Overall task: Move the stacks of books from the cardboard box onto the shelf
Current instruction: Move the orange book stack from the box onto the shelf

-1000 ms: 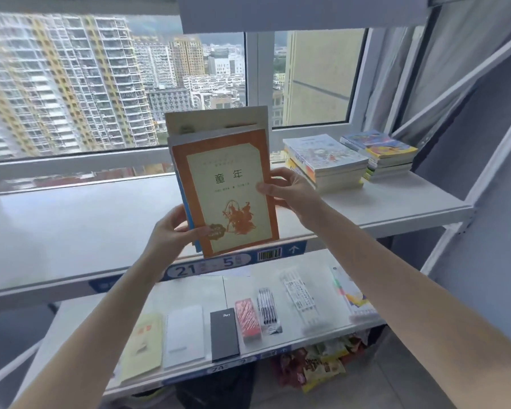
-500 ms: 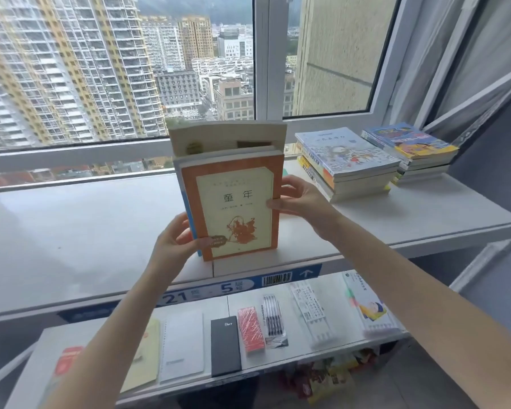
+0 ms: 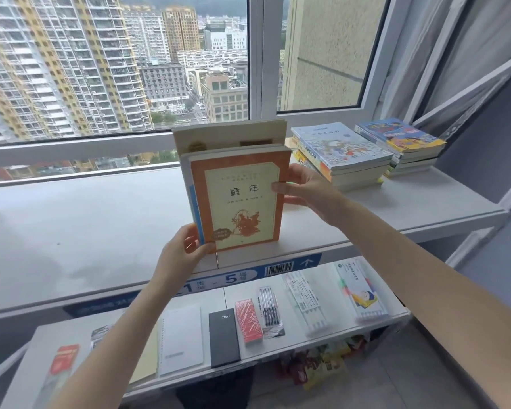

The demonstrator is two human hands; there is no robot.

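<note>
I see a held stack of books [image 3: 236, 199] upright at the upper shelf [image 3: 86, 219] front edge, left hand [image 3: 183, 252] at its lower left corner, right hand [image 3: 304, 187] on its right side. Right of it, two flat book piles [image 3: 341, 154] [image 3: 401, 143] side by side near the window [image 3: 115, 69]. Stationery items [image 3: 248, 320] lie in a row on the lower shelf [image 3: 331, 343] below.

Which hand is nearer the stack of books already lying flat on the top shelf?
Right. The right hand grips the held books' right edge, just beside the flat stack; the left hand holds their lower left corner, farther away.
</note>
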